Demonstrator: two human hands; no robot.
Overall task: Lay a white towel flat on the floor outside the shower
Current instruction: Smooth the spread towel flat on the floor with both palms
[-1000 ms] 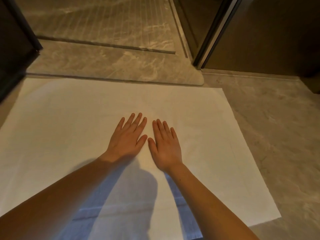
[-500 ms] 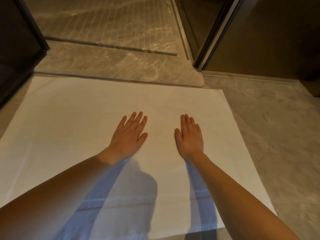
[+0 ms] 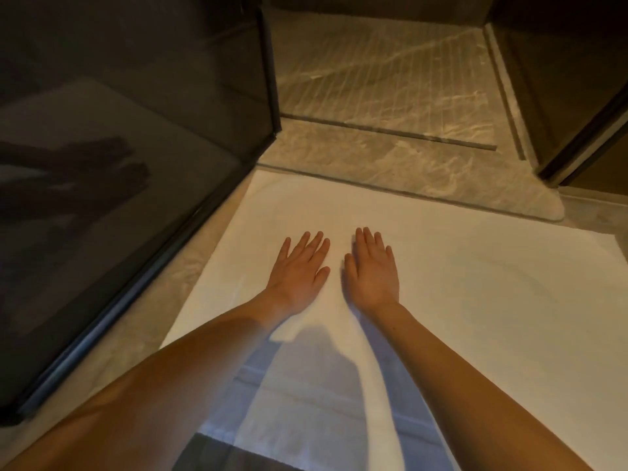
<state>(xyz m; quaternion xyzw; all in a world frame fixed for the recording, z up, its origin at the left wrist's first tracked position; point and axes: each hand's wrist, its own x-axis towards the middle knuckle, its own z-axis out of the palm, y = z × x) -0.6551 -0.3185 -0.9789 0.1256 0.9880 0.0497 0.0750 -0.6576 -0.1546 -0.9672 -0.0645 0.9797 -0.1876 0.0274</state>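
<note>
A white towel (image 3: 475,294) lies spread flat on the marble floor, its far edge along the raised shower threshold (image 3: 390,168). My left hand (image 3: 299,270) rests palm down on the towel's left part, fingers slightly apart. My right hand (image 3: 372,270) lies flat beside it, a small gap between the thumbs. Neither hand holds anything. My forearms and their shadows cover the towel's near middle.
A dark glass shower panel (image 3: 119,164) with a black frame stands at the left, close to the towel's left edge. The ribbed shower floor (image 3: 384,76) lies beyond the threshold. A dark door frame (image 3: 577,137) rises at the right. Bare marble floor (image 3: 163,294) borders the towel's left.
My view has swung left, bringing the glass panel into sight. Both hands have shifted toward the towel's left part, and the right hand has closed in beside the left.
</note>
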